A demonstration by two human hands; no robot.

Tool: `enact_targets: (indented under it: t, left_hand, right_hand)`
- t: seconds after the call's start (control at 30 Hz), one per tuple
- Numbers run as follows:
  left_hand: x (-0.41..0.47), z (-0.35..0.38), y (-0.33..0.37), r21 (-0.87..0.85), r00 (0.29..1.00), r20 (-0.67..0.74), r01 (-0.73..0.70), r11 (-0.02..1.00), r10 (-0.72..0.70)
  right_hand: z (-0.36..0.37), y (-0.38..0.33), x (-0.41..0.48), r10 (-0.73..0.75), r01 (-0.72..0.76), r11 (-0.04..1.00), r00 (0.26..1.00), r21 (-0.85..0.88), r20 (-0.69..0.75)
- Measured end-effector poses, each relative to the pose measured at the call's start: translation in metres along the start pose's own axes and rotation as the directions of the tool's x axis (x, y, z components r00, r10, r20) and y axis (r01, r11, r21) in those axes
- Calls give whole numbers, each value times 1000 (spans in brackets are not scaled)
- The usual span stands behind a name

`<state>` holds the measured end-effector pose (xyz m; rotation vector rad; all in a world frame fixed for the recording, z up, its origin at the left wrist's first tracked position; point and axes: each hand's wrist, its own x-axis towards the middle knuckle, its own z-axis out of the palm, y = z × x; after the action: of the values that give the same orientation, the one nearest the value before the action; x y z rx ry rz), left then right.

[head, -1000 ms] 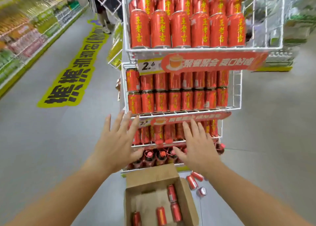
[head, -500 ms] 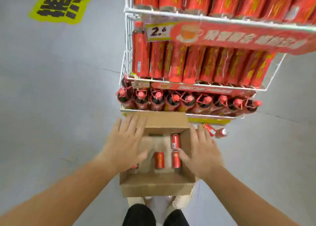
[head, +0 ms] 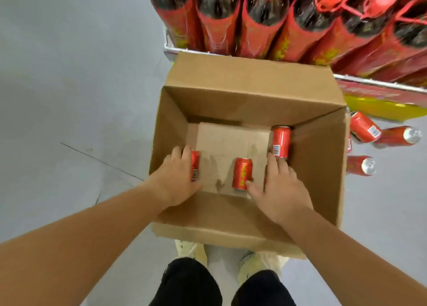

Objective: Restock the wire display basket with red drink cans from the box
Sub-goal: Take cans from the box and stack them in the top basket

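An open cardboard box (head: 318, 167) stands on the floor in front of me, with both my hands down inside it. My left hand (head: 176, 178) curls over a red can (head: 195, 167) lying by the box's left wall. My right hand (head: 279, 187) lies spread, fingers apart, over the right part of the box floor; only a sliver of red shows under it. Its thumb touches a red can (head: 242, 174) lying in the middle. Another red can (head: 281, 141) lies at the back right, just past my right fingertips. The wire basket's can tiers are out of view.
Red-capped dark bottles (head: 261, 16) fill the rack's bottom shelf, right behind the box. Several loose red cans (head: 364, 126) lie on the grey floor to the right of the box. My shoes (head: 191, 250) and dark trousers are just below the box.
My view has dropped from the can tiers to the box. Both hands went down from rim height into the box; the left closed over the left can, the right settled over the right side.
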<state>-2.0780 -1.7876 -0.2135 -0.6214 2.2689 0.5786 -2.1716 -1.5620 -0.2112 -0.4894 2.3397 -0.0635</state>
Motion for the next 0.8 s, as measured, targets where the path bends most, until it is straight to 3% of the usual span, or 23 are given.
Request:
enact_targets:
  t: [0.1,0.3,0.4,0.53,0.67,0.8]
  left_hand:
    - [44,35,-1,-295,974,123,220,930,-191]
    - [114,92,-16,-419,865,224,502,757,-449]
    - [131,111,-22,-312,854,116,517,797,-508]
    - [128,127,-24,-129,911,-4,408,904,-412]
    - [135,131,-32,-254,916,-5,386,887,-401]
    - [148,136,-36,-367,910,124,412,834,-396]
  right_hand:
    - [38,10,37,35,-36,999,998,20,55]
    - [93,19,96,111,-140,981,974,136,196]
    - [113,20,113,126,-178,963,962,203,243]
    - [131,23,126,189,-304,893,922,332,336]
    - [142,23,134,226,-380,825,900,417,373]
    - [147,22,147,238,-391,794,904,466,354]
